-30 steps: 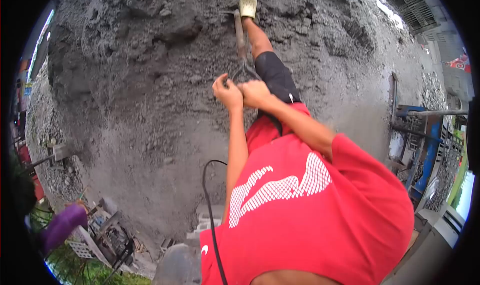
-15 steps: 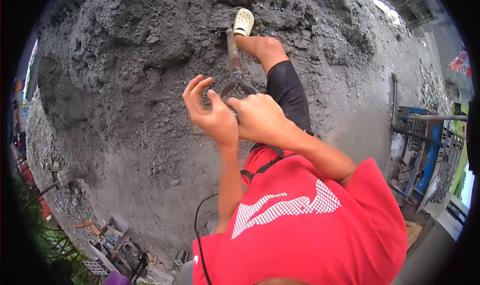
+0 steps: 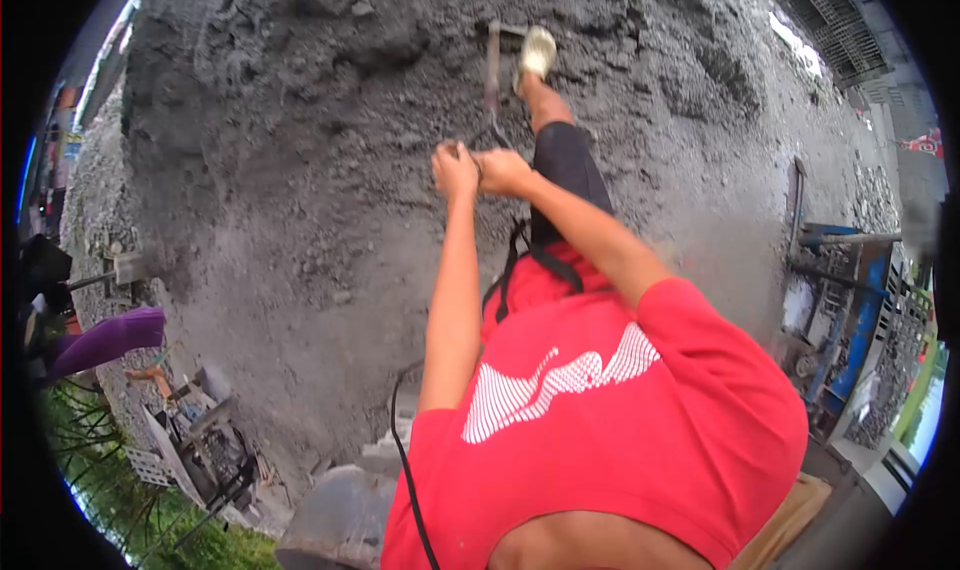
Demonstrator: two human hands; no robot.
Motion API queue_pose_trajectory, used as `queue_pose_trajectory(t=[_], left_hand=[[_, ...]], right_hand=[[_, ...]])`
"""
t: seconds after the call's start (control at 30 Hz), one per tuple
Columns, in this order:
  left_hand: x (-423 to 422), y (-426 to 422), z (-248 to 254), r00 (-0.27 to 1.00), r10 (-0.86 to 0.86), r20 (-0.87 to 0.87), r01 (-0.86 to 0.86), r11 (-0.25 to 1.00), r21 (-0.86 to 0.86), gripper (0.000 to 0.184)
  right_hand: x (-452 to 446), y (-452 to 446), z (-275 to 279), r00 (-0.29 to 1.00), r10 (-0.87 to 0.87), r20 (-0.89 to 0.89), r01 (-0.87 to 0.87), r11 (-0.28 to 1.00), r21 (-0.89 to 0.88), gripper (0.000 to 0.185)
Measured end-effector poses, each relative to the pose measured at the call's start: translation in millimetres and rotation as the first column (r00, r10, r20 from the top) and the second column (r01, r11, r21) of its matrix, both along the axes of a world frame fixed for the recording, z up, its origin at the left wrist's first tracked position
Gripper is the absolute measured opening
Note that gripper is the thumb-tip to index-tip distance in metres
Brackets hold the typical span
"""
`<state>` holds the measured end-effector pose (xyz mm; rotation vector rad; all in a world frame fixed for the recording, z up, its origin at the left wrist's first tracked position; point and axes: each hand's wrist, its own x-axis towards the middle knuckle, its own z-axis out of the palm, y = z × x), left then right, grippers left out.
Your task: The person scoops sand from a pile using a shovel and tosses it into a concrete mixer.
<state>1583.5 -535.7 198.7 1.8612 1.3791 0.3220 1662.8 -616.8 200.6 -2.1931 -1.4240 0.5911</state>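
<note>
I'm logging this off the head view. Compared with half a second ago, the left hand is the main change: its fingers were lifted and splayed off the handle, now they're curled in around its left end. The right hand is closed at the right of it, same as before, fingers pressed together over the grip; I can't tell each finger apart. The two hands are just beside each other, maybe touching. Both sit smaller in my view than they did.

The shovel stands in the grey ground, shaft running from the hands toward the far edge. Its crossbar shows clearly now; earlier it was hardly visible. The pale shoe is at the bar's right end, touching or just beside it, can't tell which. The leg is straighter; the knee was sharply bent.

A purple sleeve of another person shows at the ground's left edge; it was only a scrap at the bottom before.

Surface: rough, clumpy and dark toward the far edge, smoother toward the near one. Outdoor yard: blue frame along the right edge, grate by the far right corner, scrap at the near left corner, greenery behind that.
</note>
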Motion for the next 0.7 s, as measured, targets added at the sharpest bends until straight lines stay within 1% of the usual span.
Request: queue_pose_trajectory(t=[0.07,0.1,0.13,0.17,0.27,0.3,0.33,0.37,0.4,0.43,0.47,0.5,0.53,0.6,0.63,0.67,0.7], left_hand=[[-4,5,-20,0.995,-0.063,-0.077,0.061,0.998,-0.034,0.035],[-8,5,-24,0.991,-0.114,-0.067,0.113,0.993,-0.021,0.034],[-11,2,-25,0.988,-0.138,-0.072,0.138,0.990,-0.011,0.033],[-14,-1,-28,0.985,-0.156,-0.080,0.156,0.988,-0.004,0.033],[-31,-11,-66,0.985,-0.167,-0.043,0.168,0.986,0.017,0.033],[-39,-18,-79,0.987,-0.156,-0.034,0.157,0.987,0.031,0.033],[-47,-23,-95,0.989,-0.147,-0.027,0.147,0.989,-0.015,0.034],[-48,-25,-113,0.991,-0.134,-0.013,0.133,0.989,-0.063,0.035],[-51,-24,-138,0.994,-0.087,0.066,0.100,0.963,-0.250,0.037],[-52,-25,-164,0.992,-0.022,0.127,0.076,0.896,-0.438,0.039],[-48,-27,-184,0.994,-0.064,0.084,0.099,0.846,-0.523,0.044],[-28,-47,-168,0.993,0.003,0.119,0.070,0.794,-0.604,0.047],[9,-63,-146,0.984,0.086,0.159,0.042,0.745,-0.666,0.049],[65,-87,-172,0.978,0.123,0.171,0.073,0.564,-0.823,0.063],[97,-102,-176,0.964,0.179,0.195,0.086,0.485,-0.871,0.067],[133,-118,-179,0.947,0.237,0.218,0.108,0.405,-0.908,0.072],[167,-133,-182,0.910,0.373,0.180,0.071,0.289,-0.955,0.072]], right_hand=[[-10,-6,-13,1.000,-0.006,-0.022,0.005,1.000,-0.031,0.033],[-13,-8,-9,0.998,0.005,-0.056,-0.009,0.997,-0.073,0.031],[-16,-8,-22,0.998,0.020,-0.057,-0.026,0.993,-0.111,0.027],[-18,-10,-30,0.997,0.039,-0.063,-0.046,0.994,-0.103,0.025],[-33,-17,-66,0.993,0.056,-0.107,-0.066,0.994,-0.090,0.029],[-37,-21,-77,0.987,0.056,-0.151,-0.073,0.991,-0.111,0.028],[-39,-29,-80,0.985,0.045,-0.167,-0.065,0.991,-0.114,0.026],[-40,-38,-99,0.981,0.045,-0.189,-0.071,0.989,-0.132,0.023],[-35,-52,-104,0.983,0.042,-0.178,-0.076,0.979,-0.192,0.019],[-26,-74,-105,0.978,0.027,-0.207,-0.066,0.981,-0.182,0.018],[-9,-102,-103,0.985,-0.011,-0.171,-0.006,0.995,-0.099,0.019],[-2,-139,-101,0.985,-0.066,-0.161,0.064,0.998,-0.020,0.019],[8,-176,-101,0.981,-0.100,-0.169,0.091,0.994,-0.062,0.019],[58,-237,-99,0.981,-0.161,-0.106,0.152,0.984,-0.095,0.018],[73,-265,-91,0.976,-0.206,-0.072,0.198,0.974,-0.106,0.016],[88,-288,-79,0.972,-0.230,-0.049,0.222,0.967,-0.128,0.016],[100,-306,-65,0.968,-0.250,-0.019,0.245,0.959,-0.146,0.015]])
